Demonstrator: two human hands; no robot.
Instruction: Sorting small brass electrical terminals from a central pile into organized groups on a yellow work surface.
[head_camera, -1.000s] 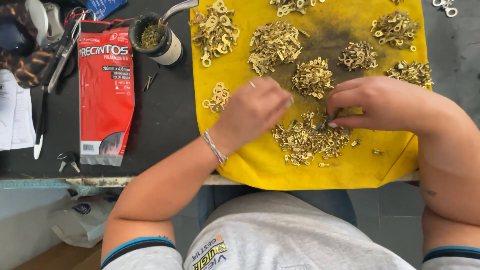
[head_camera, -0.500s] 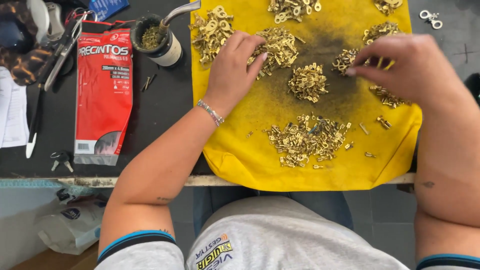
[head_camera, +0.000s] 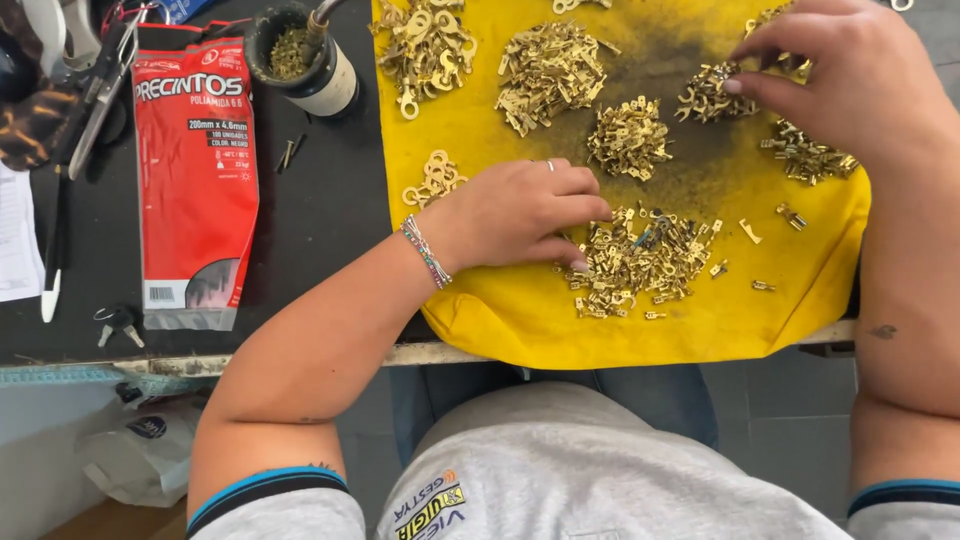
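Observation:
A yellow cloth (head_camera: 500, 310) on the black table carries several piles of small brass terminals. My left hand (head_camera: 515, 212), a beaded bracelet on its wrist, lies on the cloth with fingers pinched into the left edge of the nearest pile (head_camera: 640, 262). My right hand (head_camera: 845, 85) hovers at the far right, fingertips together over a far pile (head_camera: 708, 95); whether they hold a piece is hidden. Other piles lie at the centre (head_camera: 628, 135), far middle (head_camera: 550, 65), far left (head_camera: 425, 45) and right (head_camera: 805, 155). A few ring terminals (head_camera: 432, 180) sit by my left wrist.
A red plastic packet (head_camera: 195, 170) lies left of the cloth. Behind it stands a dark jar (head_camera: 310, 70) holding brass bits. Keys (head_camera: 118, 322), a pen (head_camera: 52, 260), a hand tool (head_camera: 98, 90) and paper (head_camera: 15, 240) are at far left. The table edge (head_camera: 200, 362) runs near my lap.
My left hand has come back from the far piles to the nearest pile. My right hand has stayed at the far right, now lower on the pile there.

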